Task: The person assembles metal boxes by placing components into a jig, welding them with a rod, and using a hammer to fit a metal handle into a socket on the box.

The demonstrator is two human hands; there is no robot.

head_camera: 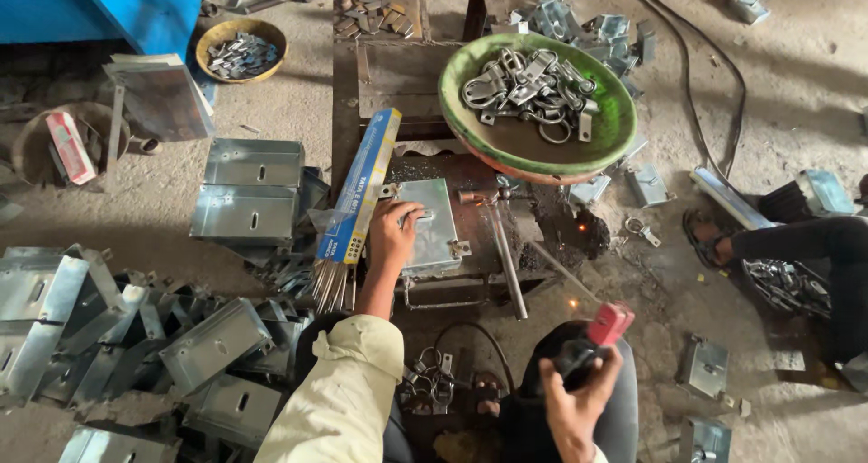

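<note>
dusty workshop floor — left hand flat, steadying the grey sheet-metal box; right hand clamped around the red-tipped welding holder — mid-weld pause; next, bring the holder to a seam.

Your left arm wears a pale cream-yellow sleeve, loose and creased, pushed up so the cuff ends short of the elbow and the forearm shows bare to your left hand. Your right hand is bare too, with only a sliver of the same pale cuff showing at the wrist. Your legs are covered in dark trousers, plain, with no marking visible.
</note>
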